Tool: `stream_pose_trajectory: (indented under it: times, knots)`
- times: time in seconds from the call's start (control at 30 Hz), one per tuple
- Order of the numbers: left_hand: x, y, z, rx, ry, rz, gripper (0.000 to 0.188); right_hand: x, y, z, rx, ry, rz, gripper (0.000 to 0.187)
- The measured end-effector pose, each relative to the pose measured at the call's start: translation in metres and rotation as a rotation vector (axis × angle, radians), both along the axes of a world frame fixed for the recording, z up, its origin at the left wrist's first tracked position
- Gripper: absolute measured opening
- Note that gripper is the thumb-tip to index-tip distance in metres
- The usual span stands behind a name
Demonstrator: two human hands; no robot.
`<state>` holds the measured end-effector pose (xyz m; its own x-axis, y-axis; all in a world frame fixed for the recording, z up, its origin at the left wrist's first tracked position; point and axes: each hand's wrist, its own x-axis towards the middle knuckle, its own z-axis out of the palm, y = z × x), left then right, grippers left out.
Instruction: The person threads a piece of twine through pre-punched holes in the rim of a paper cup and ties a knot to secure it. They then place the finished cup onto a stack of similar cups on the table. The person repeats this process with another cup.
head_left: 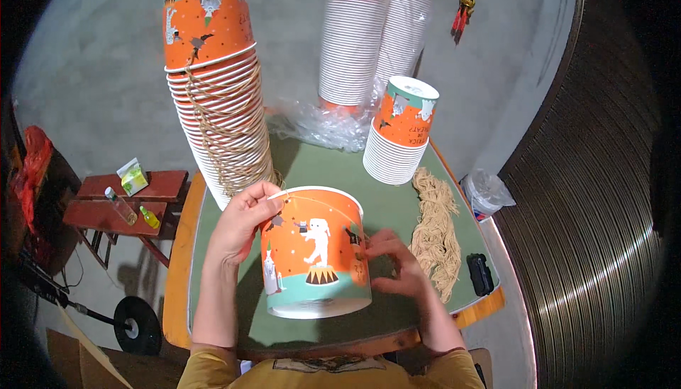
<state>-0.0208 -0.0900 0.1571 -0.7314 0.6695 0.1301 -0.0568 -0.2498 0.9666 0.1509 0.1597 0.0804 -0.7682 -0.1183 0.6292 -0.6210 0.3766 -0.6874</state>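
My left hand (245, 222) is closed on the upper left rim of an orange paper bucket (333, 222). The bucket has a white rim, a green band round its base and printed costumed figures, and is held tilted above the table. A thin tan cord shows faintly near its rim. Close against the bucket's right side is my right hand (399, 270), its fingers curved and the thumb apart from them. I make out nothing between those fingers, which are slightly blurred.
A tall stack of upturned buckets (220, 105) stands left, tan cords hanging down it. Right are a shorter stack (397, 148), a bundle of tan cords (434, 233) and a black case (480, 274). Plastic-wrapped stacks (352, 41) stand behind the green table (298, 158).
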Motion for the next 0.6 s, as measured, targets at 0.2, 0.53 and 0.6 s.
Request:
stream_pose_trajectory:
  times: [0.2,0.53,0.6]
  knots:
    - [-0.012,-0.009,-0.009,0.153,-0.241,-0.022,0.010,0.002,-0.017,-0.007,-0.085,0.015,-0.051,0.069]
    - [0.002,-0.010,0.037,0.196,0.335,0.216,0.077,-0.038,-0.060,0.122,-0.528,0.070,-0.262,0.025]
    - [0.001,-0.013,0.063,0.190,0.530,0.227,0.106,-0.045,-0.058,0.158,-0.535,0.050,-0.241,0.021]
